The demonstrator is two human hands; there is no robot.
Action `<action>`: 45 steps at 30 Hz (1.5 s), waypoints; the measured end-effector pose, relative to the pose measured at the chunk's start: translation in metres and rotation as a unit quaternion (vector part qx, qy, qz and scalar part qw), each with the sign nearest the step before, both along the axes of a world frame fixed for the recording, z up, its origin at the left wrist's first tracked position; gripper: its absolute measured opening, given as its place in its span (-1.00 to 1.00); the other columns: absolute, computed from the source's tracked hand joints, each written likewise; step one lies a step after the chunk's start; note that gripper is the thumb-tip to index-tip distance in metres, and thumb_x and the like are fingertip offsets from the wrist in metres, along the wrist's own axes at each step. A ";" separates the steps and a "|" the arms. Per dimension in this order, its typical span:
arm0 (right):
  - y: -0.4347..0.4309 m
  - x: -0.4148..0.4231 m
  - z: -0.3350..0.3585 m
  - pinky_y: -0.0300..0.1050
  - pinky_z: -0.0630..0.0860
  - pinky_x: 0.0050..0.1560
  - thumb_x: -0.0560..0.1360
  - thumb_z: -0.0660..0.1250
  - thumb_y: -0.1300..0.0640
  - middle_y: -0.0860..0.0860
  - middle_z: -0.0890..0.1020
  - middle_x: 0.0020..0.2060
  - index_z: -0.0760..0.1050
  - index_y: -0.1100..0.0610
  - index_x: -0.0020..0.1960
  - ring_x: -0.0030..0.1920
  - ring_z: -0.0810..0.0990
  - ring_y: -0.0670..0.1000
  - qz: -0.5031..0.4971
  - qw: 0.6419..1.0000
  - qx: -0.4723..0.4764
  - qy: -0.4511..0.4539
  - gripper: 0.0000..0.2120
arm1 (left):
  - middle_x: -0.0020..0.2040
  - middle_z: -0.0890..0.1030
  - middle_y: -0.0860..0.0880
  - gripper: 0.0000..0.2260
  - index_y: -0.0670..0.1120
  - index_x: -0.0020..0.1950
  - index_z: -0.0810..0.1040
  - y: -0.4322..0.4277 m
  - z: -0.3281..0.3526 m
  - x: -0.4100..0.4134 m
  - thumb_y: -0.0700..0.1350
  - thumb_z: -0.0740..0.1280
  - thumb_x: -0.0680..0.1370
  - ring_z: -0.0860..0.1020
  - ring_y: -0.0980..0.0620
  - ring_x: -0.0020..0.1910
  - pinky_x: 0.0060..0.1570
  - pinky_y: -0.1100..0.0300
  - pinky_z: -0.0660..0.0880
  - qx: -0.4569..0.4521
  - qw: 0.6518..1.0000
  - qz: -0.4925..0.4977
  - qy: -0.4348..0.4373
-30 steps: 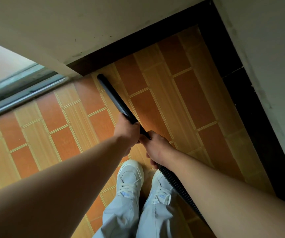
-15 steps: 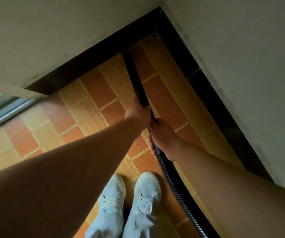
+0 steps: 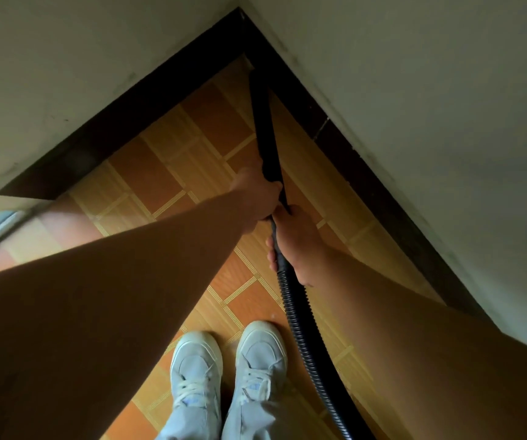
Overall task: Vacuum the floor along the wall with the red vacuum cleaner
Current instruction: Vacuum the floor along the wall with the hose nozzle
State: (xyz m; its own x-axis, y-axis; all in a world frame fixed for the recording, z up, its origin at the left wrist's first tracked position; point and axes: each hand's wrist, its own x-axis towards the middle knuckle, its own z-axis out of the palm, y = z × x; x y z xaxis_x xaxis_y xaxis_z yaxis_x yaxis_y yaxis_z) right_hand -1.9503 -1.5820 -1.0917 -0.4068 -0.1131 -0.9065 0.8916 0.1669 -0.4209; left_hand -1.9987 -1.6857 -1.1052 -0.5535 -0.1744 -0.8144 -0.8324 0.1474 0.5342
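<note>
both hands (image 3: 257, 198) grip the black wand (image 3: 263, 122), tip in the floor corner.

2 walls (image 3: 414, 90) hem the front and right; floor (image 3: 167, 173) leftward seems open.

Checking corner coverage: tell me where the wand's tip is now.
Head view, upper centre: the wand tip sits at the floor corner, beside the dark skirting.

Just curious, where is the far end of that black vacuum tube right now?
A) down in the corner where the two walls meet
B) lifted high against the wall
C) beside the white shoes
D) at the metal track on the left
A: the black tube, gripped by the left hand with the right hand on the hose, ends at the dark skirting in the corner.
</note>
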 end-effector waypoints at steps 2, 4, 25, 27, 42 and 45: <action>0.004 0.009 0.001 -0.16 0.39 -0.47 0.68 0.16 -0.12 0.03 0.45 -0.43 0.47 0.15 0.14 -0.51 0.38 0.00 -0.007 1.000 -0.006 -0.002 -0.66 | 0.07 0.64 -0.11 -0.59 0.06 0.44 0.39 0.005 0.002 0.007 -0.21 0.31 0.63 0.67 -0.16 0.00 -0.10 -0.17 0.68 -0.004 1.000 -0.014 -0.002; 0.005 0.019 0.003 -0.16 0.40 -0.46 0.68 0.15 -0.12 0.04 0.46 -0.41 0.46 0.13 0.11 -0.51 0.39 0.00 -0.011 1.000 -0.010 -0.005 -0.68 | 0.08 0.64 -0.11 -0.54 0.08 0.49 0.35 0.008 0.004 0.015 -0.22 0.32 0.62 0.67 -0.17 -0.02 -0.11 -0.19 0.68 -0.011 1.000 -0.026 -0.002; 0.027 0.154 0.021 -0.14 0.44 -0.45 0.67 0.14 -0.12 0.08 0.52 -0.36 0.44 0.14 0.14 -0.52 0.43 0.01 -0.140 0.990 0.025 -0.021 -0.67 | 0.08 0.66 -0.12 -0.47 0.11 0.55 0.34 0.051 0.021 0.126 -0.25 0.30 0.63 0.68 -0.16 -0.02 -0.10 -0.23 0.67 -0.005 0.986 -0.164 -0.030; 0.030 0.163 0.022 -0.15 0.43 -0.46 0.67 0.15 -0.12 0.08 0.52 -0.36 0.45 0.13 0.13 -0.53 0.42 0.01 -0.159 0.987 0.019 -0.025 -0.68 | 0.07 0.66 -0.14 -0.49 0.11 0.53 0.37 0.056 0.023 0.133 -0.26 0.31 0.63 0.68 -0.18 -0.02 -0.10 -0.24 0.67 -0.006 0.983 -0.179 -0.028; 0.056 0.225 0.044 -0.18 0.42 -0.49 0.69 0.13 -0.10 0.11 0.49 -0.33 0.49 0.13 0.08 -0.53 0.41 0.03 -0.266 0.963 0.007 -0.052 -0.68 | 0.04 0.67 -0.18 -0.58 0.07 0.46 0.45 0.102 0.048 0.186 -0.25 0.32 0.63 0.67 -0.26 0.05 -0.04 -0.31 0.63 -0.008 0.960 -0.277 -0.037; 0.066 0.239 0.047 -0.18 0.44 -0.48 0.68 0.14 -0.11 0.11 0.49 -0.31 0.48 0.16 0.15 -0.54 0.42 0.03 -0.281 0.958 0.003 -0.064 -0.65 | 0.05 0.67 -0.18 -0.54 0.06 0.51 0.42 0.115 0.050 0.199 -0.25 0.32 0.63 0.67 -0.24 0.05 -0.03 -0.32 0.62 -0.006 0.959 -0.279 -0.041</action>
State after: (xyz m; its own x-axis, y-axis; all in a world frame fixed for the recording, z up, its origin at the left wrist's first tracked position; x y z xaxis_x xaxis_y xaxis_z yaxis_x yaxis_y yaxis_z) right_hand -1.7118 -1.5157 -1.0447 -0.2881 0.0970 -0.9527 0.8857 -0.3513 -0.3036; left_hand -1.8002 -1.5704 -1.0553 -0.4973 0.1208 -0.8591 -0.6610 0.5886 0.4654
